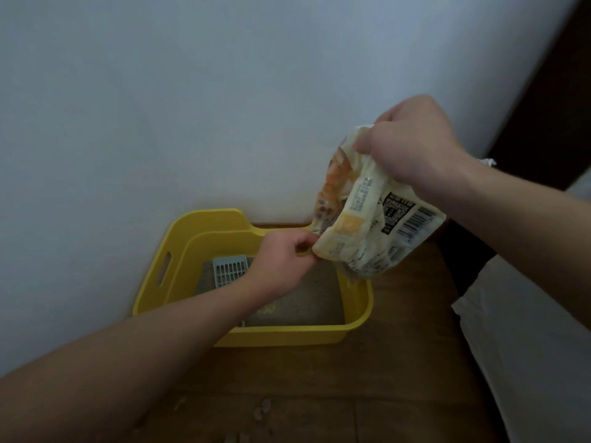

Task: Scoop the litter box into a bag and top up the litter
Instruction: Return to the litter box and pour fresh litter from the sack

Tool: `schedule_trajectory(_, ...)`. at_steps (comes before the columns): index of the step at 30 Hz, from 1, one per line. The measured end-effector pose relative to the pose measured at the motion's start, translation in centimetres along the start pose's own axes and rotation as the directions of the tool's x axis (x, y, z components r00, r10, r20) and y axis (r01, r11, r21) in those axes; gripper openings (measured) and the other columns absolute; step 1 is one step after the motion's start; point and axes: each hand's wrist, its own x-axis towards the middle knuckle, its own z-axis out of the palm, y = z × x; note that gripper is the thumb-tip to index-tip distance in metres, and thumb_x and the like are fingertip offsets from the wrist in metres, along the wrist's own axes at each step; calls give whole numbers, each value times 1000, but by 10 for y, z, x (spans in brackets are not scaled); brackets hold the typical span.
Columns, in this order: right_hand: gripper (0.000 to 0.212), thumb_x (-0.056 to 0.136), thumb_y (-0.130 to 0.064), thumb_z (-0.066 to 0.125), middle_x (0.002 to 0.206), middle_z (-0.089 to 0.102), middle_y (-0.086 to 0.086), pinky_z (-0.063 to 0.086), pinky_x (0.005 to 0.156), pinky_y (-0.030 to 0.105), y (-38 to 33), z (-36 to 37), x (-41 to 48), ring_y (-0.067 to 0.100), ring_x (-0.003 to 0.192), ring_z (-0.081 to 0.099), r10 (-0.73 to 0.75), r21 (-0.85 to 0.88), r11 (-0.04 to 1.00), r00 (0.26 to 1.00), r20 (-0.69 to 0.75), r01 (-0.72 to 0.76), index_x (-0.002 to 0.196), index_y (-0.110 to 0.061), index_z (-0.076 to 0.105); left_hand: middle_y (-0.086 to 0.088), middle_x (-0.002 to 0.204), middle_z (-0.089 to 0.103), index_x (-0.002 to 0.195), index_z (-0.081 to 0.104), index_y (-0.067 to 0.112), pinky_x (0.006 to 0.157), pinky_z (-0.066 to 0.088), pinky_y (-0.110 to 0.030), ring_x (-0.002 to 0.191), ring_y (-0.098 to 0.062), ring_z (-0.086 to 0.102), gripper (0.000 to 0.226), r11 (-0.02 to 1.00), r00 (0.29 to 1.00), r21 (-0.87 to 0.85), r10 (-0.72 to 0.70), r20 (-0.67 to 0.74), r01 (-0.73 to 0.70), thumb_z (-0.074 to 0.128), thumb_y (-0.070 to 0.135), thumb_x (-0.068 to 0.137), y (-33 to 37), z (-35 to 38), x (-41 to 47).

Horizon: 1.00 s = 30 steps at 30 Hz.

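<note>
Head view. Down on the wood floor [383, 378], pushed up to its far edge by the white wall [160, 123]: a yellow litter box [287, 337]. Inside, grey litter [307, 298], flat and low. On the litter near the box's far left corner, a grey scoop [230, 270], lying loose, touched by no hand.

Up over the box's far right corner: a pale litter bag [367, 219] with an orange cat picture and a bar code. Held in the air, tilted, long way slanting from up on the right to down on the left. Low end just above the box's right rim, maybe touching it; hard to tell. Mouth open or not: cannot tell.

Right hand [412, 145] up high, fingers [367, 142] curled tight round the bag's top end. Left hand [284, 254] lower and nearer the box, pinching the bag's low corner, right over the litter.

Looks like the top-up step, not the scooping. Next, most likely: tip the low end more, to drop new litter straight down into the box. Low end close to the right rim, so some risk of a spill onto the floor. Safer to pull that corner left, toward the middle of the box.

Near the floor's close edge, a few small pale bits [262, 410]. At the right, something white and soft [527, 330], perhaps bedding.
</note>
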Motion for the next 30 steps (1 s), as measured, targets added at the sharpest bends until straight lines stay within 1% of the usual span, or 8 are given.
schedule_trajectory(11, 22, 62, -15, 63, 58, 46, 7, 35, 51, 34, 7, -40, 2, 16, 56, 40, 34, 74, 997, 998, -61, -30, 71, 5, 62, 12, 92, 75, 97, 78, 25, 80, 59, -39, 86, -5, 69, 16, 997, 998, -56, 42, -53, -45, 78, 20, 82, 34, 7, 16)
schedule_trajectory(15, 2, 62, -14, 63, 57, 43, 5, 33, 49, 32, 1, -54, 1, 16, 54, 39, 17, 100, 995, 996, -82, -9, 63, -13, 64, 15, 89, 72, 98, 78, 23, 80, 58, -31, 87, -3, 69, 15, 995, 994, -63, 72, -80, -78, 78, 19, 83, 49, 9, 20)
schedule_trajectory(16, 2, 62, -15, 63, 57, 42, 5, 32, 49, 32, 1, -57, 1, 16, 54, 37, 13, 102, 995, 996, -87, -4, 62, -13, 62, 16, 87, 71, 97, 78, 23, 80, 58, -30, 86, -3, 68, 16, 994, 994, -67, 80, -80, -85, 78, 19, 82, 52, 11, 20)
schedule_trajectory(19, 22, 60, -16, 65, 61, 41, 6, 31, 52, 34, 5, -60, 2, 15, 58, 35, -5, 107, 994, 995, -96, 16, 69, 4, 60, 19, 84, 68, 98, 78, 21, 79, 58, -29, 84, -1, 67, 17, 992, 992, -61, 102, -67, -106, 78, 17, 82, 60, 20, 21)
schedule_trajectory(21, 30, 61, -16, 65, 62, 44, 7, 33, 53, 35, 11, -61, 3, 15, 59, 37, -17, 95, 995, 995, -95, 26, 77, 8, 62, 16, 86, 69, 100, 78, 21, 79, 58, -28, 85, -1, 66, 18, 993, 993, -37, 110, -49, -112, 78, 18, 82, 61, 29, 20)
schedule_trajectory(23, 31, 62, -16, 65, 62, 47, 7, 36, 54, 35, 19, -61, 2, 16, 58, 41, -24, 73, 997, 996, -83, 30, 82, 8, 65, 15, 87, 70, 99, 77, 21, 80, 58, -29, 87, -2, 67, 17, 995, 996, -37, 89, -21, -90, 78, 19, 82, 59, 38, 18)
schedule_trajectory(27, 19, 66, -16, 65, 56, 58, 11, 45, 50, 34, 34, -52, -6, 18, 53, 51, -23, 3, 1000, 999, -33, 23, 74, -1, 71, 18, 86, 68, 98, 77, 23, 78, 55, -25, 85, 0, 64, 16, 999, 999, -41, 22, 32, -21, 78, 17, 82, 48, 52, 12)
schedule_trajectory(30, 21, 69, -22, 65, 62, 64, 18, 50, 48, 36, 39, -36, -15, 19, 52, 51, -52, -98, 994, 998, 20, 54, 74, -2, 72, 13, 89, 70, 96, 76, 22, 77, 56, -29, 85, -3, 65, 15, 999, 998, -29, -41, 51, 43, 78, 18, 82, 34, 59, 3)
